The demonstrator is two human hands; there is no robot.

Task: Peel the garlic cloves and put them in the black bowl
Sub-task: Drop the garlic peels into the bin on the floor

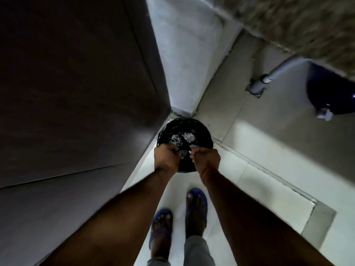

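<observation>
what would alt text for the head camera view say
Seen from above, a person's left hand and right hand hover over a round bin lined with a black bag on a pale tiled floor, pale scraps between the fingers. Below are feet in blue sandals.
</observation>
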